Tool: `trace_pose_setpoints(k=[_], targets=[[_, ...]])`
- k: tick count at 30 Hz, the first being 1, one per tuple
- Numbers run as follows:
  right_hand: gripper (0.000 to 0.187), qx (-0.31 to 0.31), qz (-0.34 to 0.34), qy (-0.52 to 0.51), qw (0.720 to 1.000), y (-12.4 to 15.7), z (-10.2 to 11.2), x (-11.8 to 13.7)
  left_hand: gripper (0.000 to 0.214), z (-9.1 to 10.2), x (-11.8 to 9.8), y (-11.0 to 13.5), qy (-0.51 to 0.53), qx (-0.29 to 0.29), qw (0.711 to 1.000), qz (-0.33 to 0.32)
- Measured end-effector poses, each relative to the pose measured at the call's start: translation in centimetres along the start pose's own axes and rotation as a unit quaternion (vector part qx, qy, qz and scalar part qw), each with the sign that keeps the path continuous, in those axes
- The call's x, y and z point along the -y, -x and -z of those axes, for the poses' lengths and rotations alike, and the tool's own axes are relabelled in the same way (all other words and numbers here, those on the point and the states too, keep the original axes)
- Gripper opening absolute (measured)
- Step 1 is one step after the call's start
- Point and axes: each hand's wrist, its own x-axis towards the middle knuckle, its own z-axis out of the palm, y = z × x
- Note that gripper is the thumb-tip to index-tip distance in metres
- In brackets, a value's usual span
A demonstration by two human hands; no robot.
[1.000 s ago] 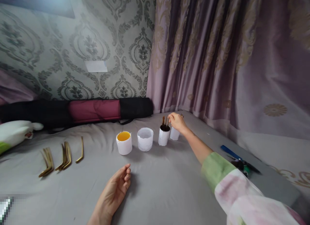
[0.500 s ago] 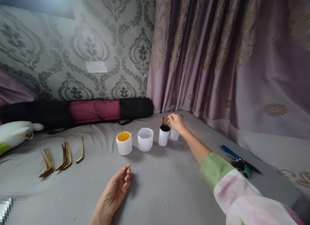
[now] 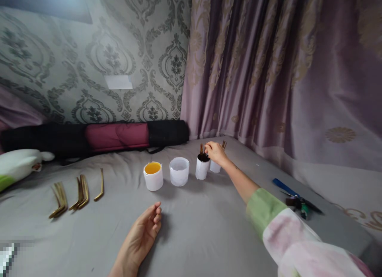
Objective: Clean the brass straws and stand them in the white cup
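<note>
Right hand [image 3: 217, 153] closed in a pinch on 1 of the thin brown sticks [image 3: 201, 149] standing in the dark-mouthed cup [image 3: 202, 169]. Likely light, stiff, snappable; grip near top. Left hand [image 3: 142, 231] half-curled, holding nothing.

L hand [image 3: 144, 231] loosely curled; R hand [image 3: 216, 153] out fwd, pinched.

The person's right hand [image 3: 216, 153] partly hides the farthest white cylindrical cup [image 3: 215, 167]; whether its fingertips grip a stick is too small to tell. Thin brown sticks [image 3: 201, 148] have their lower ends hidden inside the dark-mouthed white cylindrical cup [image 3: 201, 170]. The left edge crops a white-and-green plush toy [image 3: 20, 163].
</note>
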Motion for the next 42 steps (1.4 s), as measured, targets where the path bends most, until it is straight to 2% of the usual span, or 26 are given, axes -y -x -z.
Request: trace_pose_setpoints(k=[8,14,24,32,42], targets=[[0.028,0.015,0.001,0.016,1.000,0.5,-0.4,0.1,0.013,0.4,0.1,-0.3,0.003,0.011,1.000,-0.006],[0.025,0.003,-0.027,0.038,0.999,0.7,-0.4,0.1,0.013,0.5,0.2,-0.2,0.003,0.018,1.000,-0.008],[0.022,0.005,-0.037,0.061,0.997,-0.1,0.4,0.3,0.014,0.4,0.3,-0.2,-0.006,0.022,1.000,-0.012],[0.024,0.018,-0.046,0.068,0.996,0.5,-0.4,-0.1,0.013,0.7,0.4,-0.4,-0.009,0.033,0.999,-0.020],[0.023,0.019,-0.051,0.073,0.996,1.1,-0.4,0.0,0.013,1.0,0.6,-0.6,-0.012,0.043,0.999,-0.024]])
